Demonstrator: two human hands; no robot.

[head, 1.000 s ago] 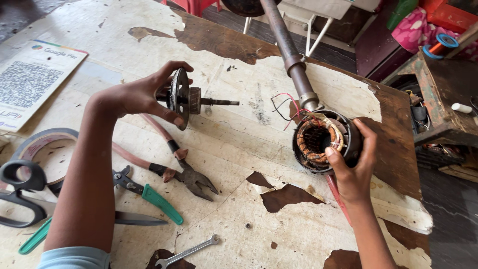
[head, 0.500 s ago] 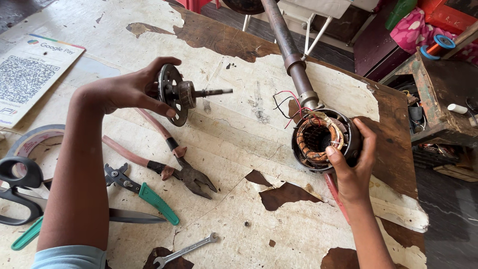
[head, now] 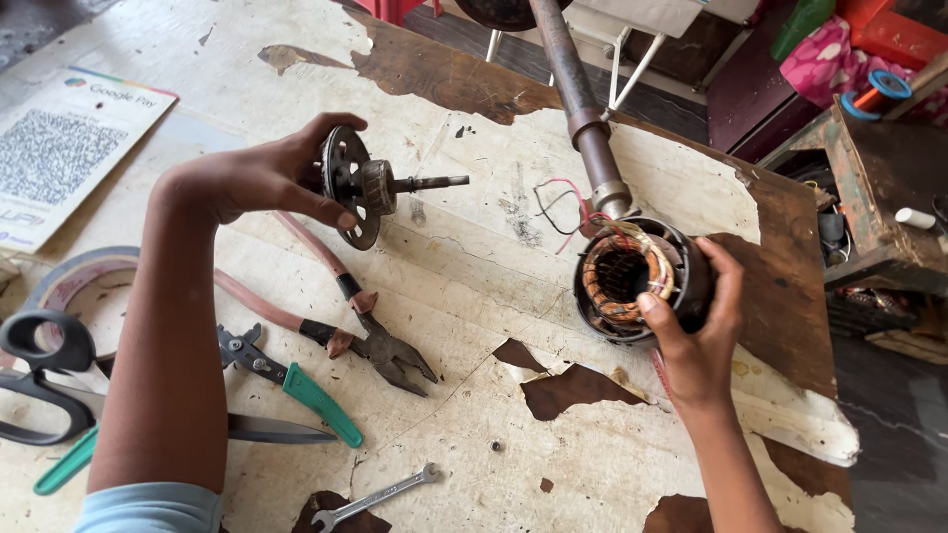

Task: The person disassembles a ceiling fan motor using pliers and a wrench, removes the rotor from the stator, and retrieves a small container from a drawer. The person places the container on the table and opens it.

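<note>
Gripping a rotor (head: 360, 186) by its round end plate, left hand (head: 262, 178) clenched about the rim, shaft pointing right and clear of the surface (head: 474, 266), as if to keep it level with the opening opposite. Steadying a stator (head: 637, 278) with right hand (head: 696, 331) closed on its casing, copper windings facing up, housing resting at the foot of a brown pipe (head: 578, 109). Lying below the rotor: pliers (head: 380, 345), green-handled cutters (head: 291, 380), scissors (head: 44, 380), tape roll (head: 74, 281), small spanner (head: 375, 496). Peeling, chipped pale laminate over dark wood; cluttered workshop shelving at right.
</note>
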